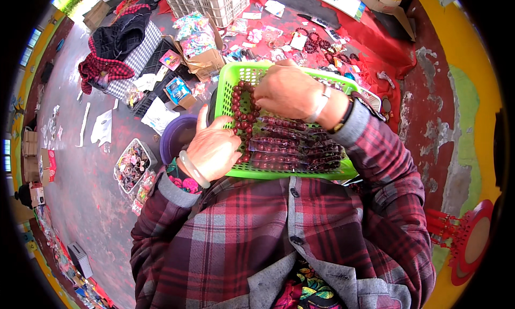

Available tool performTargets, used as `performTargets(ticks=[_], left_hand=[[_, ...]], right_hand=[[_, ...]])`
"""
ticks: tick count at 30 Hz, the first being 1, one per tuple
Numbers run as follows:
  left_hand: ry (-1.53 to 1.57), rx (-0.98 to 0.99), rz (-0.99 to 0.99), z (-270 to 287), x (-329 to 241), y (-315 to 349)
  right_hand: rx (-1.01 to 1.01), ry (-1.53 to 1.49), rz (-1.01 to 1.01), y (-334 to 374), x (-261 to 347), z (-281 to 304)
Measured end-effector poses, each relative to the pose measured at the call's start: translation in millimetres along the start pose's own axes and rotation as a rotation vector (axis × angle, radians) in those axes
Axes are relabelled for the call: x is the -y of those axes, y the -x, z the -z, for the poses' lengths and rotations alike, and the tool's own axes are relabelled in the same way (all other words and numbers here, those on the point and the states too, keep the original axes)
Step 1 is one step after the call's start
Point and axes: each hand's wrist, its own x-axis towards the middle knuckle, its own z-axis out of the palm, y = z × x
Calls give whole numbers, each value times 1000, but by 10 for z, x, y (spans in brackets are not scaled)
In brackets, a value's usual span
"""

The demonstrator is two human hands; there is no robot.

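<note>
A bright green plastic basket (227,78) sits in front of my body, its sides pierced with holes. Dark red bead bracelets (236,102) lie loose along its left side. Beside them, several more beaded bracelets in clear plastic sleeves (279,145) are laid in rows. My right hand (292,89) reaches over the far rim with curled fingers closed at the loose beads; its fingertips are partly hidden. At the near left corner, my left hand (212,151) is closed around the lower end of the beads, one finger sticking up.
Left of the basket stand a purple bucket (170,140) and a white basket of small tangled items (133,167). Farther off are an open carton of packets (201,59), a light grey crate (209,8) and a checked box with clothing (142,59). More beads (316,43) lie on red cloth.
</note>
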Motion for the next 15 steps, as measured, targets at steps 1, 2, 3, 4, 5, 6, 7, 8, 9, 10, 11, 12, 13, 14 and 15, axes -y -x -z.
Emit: performTargets(ticks=[1, 2, 3, 4, 5, 6, 7, 8, 9, 10, 11, 12, 13, 14, 15], left_hand=[[16, 11, -4, 30, -11, 10], [31, 21, -9, 50, -18, 15], [44, 31, -13, 57, -21, 18], [92, 34, -35, 41, -18, 14], [139, 37, -58, 10, -12, 4], [185, 41, -77, -18, -11, 0], [148, 41, -71, -48, -11, 1], [110, 42, -64, -81, -14, 5], [72, 43, -59, -102, -12, 5], [65, 67, -50, -114, -15, -2], [57, 90, -40, -122, -19, -13], [49, 113, -32, -127, -17, -25], [57, 88, -34, -117, -10, -29], [65, 63, -35, -92, -4, -31], [73, 40, -36, -58, -1, -34]], right_hand=[[-33, -28, 11, 64, -6, 32], [-26, -16, -21, 133, 22, 108], [-36, -38, -35, 187, 8, 120], [-45, -60, -49, 241, -11, 129], [-55, -82, -65, 292, -27, 135], [-50, -106, -99, 333, -44, 102], [-65, -107, -86, 368, -49, 91], [-80, -108, -73, 400, -49, 83], [-94, -109, -61, 431, -45, 80], [-97, -125, -55, 463, -37, 84], [-99, -141, -48, 495, -24, 93], [-102, -154, -43, 534, -14, 103], [-133, -177, -42, 579, -4, 112], [-163, -199, -42, 629, 5, 122], [-195, -223, -40, 678, 10, 132]])
